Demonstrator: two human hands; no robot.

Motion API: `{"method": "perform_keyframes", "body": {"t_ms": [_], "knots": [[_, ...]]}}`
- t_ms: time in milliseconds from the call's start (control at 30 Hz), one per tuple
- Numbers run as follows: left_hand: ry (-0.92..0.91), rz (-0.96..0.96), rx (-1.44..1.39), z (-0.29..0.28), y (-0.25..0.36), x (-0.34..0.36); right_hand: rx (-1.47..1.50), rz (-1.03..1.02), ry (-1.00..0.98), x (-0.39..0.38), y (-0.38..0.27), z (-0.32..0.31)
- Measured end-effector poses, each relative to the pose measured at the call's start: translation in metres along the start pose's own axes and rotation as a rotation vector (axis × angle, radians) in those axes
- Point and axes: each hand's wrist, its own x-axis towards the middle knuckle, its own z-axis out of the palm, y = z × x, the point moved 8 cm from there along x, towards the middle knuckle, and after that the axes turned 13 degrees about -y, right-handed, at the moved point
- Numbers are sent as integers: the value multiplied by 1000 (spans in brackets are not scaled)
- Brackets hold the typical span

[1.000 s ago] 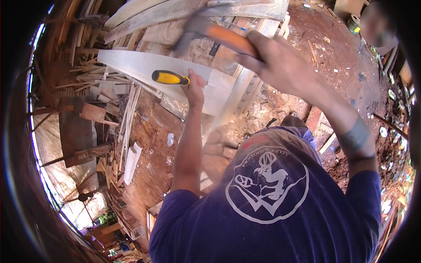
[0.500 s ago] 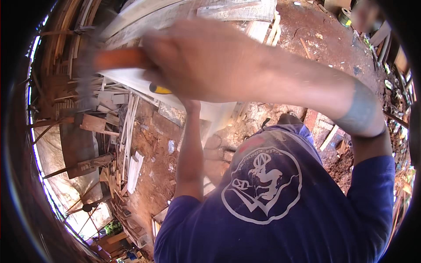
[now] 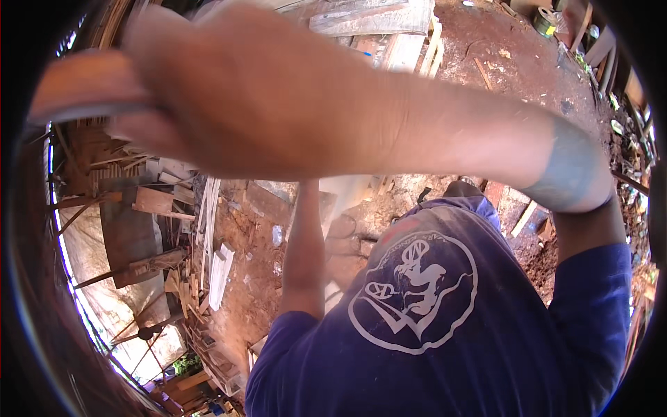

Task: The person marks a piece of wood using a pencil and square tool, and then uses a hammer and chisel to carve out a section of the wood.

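My right hand [image 3: 201, 90] is raised close to the camera, blurred, its fingers wrapped round the orange handle [image 3: 87, 83] of the hammer, whose head is not clear. The hand and forearm stretch across the upper half of the view. My left forearm [image 3: 302, 257] runs up from the lower middle, but that hand is hidden behind the right one, as is the yellow-handled tool seen earlier. A small part of the pale board [image 3: 344, 187] shows below my right wrist.
Pale planks [image 3: 368, 19] lie at the top. Scrap wood and thin slats [image 3: 208, 236] are piled on the left over reddish dirt. A cable spool [image 3: 545, 24] is at the upper right, with debris along the right edge. My shoe [image 3: 462, 187] shows beyond my shirt.
My right hand has swung left with the hammer and now looms larger, covering my left hand, most of the board and the yellow handle, which showed a second ago.
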Motion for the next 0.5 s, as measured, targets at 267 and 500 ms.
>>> {"method": "perform_keyframes", "body": {"t_ms": [267, 500], "knots": [[128, -26, -139, -1, 16, 1, -113, 419, -641, -59, 57, 45], [-138, -371, -113, 14, 2, 51, 40, 492, -331, -49, 65, 6]]}}
